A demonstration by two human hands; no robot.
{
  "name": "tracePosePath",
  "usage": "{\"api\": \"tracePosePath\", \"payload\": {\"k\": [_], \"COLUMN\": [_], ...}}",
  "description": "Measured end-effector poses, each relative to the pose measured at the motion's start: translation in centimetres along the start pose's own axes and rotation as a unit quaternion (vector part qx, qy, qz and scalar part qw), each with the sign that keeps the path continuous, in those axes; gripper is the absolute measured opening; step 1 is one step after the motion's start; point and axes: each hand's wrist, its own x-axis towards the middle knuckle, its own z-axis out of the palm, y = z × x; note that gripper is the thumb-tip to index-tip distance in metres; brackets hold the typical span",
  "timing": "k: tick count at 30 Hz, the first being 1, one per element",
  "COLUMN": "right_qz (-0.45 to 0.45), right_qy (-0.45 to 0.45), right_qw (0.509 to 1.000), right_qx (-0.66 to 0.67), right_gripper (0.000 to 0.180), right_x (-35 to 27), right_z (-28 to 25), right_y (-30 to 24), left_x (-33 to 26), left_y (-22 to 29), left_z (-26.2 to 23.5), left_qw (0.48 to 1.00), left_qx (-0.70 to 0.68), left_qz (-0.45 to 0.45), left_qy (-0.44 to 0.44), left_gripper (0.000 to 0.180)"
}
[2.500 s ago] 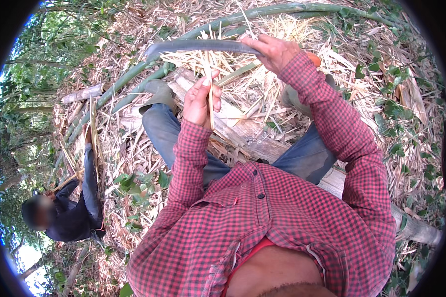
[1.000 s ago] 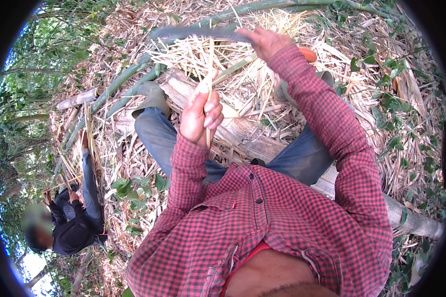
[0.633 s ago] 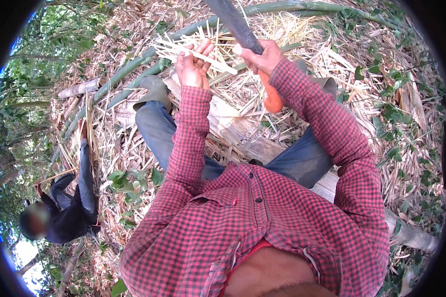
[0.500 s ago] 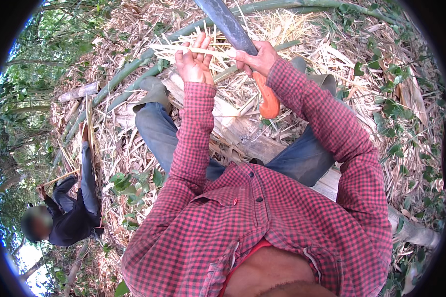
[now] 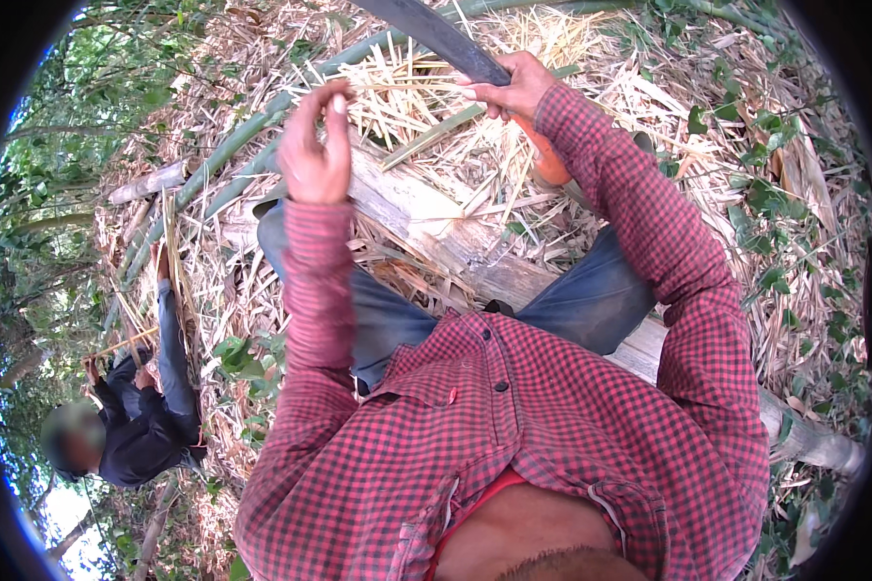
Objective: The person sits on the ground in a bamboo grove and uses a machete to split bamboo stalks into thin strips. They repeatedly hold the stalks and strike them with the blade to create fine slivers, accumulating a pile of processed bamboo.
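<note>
leaf-strewn ground (image 5: pixel 247 290) spreads all round. the right hand (image 5: pixel 515 89) grips a dark knife (image 5: pixel 441 39), its orange handle (image 5: pixel 548 161) showing below; the left hand (image 5: pixel 318 150) is loosely curled, whether round anything cannot be told. beyond, many pale strips (image 5: pixel 388 111) lie already split and heaped; green poles (image 5: pixel 226 149) remain whole.
</note>
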Motion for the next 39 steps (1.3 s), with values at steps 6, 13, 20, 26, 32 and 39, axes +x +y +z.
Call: {"api": "tracePosePath", "payload": {"k": [6, 13, 20, 26, 32, 39], "right_qz": [-0.049, -0.144, -0.172, -0.156, -0.223, -0.24], "right_qy": [-0.071, 0.01, 0.083, 0.019, 0.039, 0.084], "right_qw": [0.996, 0.942, 0.814, 0.806, 0.798, 0.768], "right_qx": [-0.019, -0.302, -0.549, -0.571, -0.558, -0.587], "right_gripper": [0.022, 0.024, 0.024, 0.023, 0.032, 0.03], "right_x": [0.0, -0.8, -1.1, -2.9, -3.5, -3.3], "right_z": [0.3, -0.3, 0.9, 4.3, 5.7, 5.1], "right_y": [-1.2, -1.0, -1.2, -1.3, -0.7, -0.8], "left_x": [3.0, -1.4, -7.0, -6.6, -5.5, -5.8], "left_y": [-6.9, -8.9, -11.1, -5.1, -0.8, 0.8], "left_z": [-1.1, -1.0, -0.1, 3.5, 4.4, 3.7], "left_qw": [0.923, 0.791, 0.762, 0.733, 0.736, 0.684], "left_qx": [0.116, -0.194, -0.365, -0.457, -0.467, -0.555], "left_qz": [-0.037, -0.301, -0.415, -0.466, -0.475, -0.459], "left_qy": [-0.366, -0.496, -0.337, -0.191, -0.123, -0.118], "left_gripper": [0.051, 0.034, 0.021, 0.014, 0.01, 0.008]}}
